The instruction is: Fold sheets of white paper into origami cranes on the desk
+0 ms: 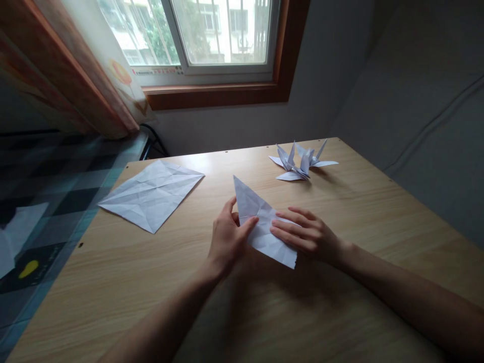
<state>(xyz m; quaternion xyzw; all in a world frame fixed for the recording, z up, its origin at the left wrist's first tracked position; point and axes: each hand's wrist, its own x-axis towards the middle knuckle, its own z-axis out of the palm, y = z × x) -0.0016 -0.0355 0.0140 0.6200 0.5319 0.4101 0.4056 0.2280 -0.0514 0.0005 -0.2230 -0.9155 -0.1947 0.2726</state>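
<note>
A white sheet folded into a triangle lies in the middle of the wooden table, one tip pointing away from me. My left hand pinches its left edge between thumb and fingers. My right hand lies flat on the paper's right part, fingers stretched out and pressing it down.
A creased, unfolded white square of paper lies at the table's far left. Two finished paper cranes stand at the far right. A window and curtain are behind the table, a checked cloth surface to the left, grey bedding to the right.
</note>
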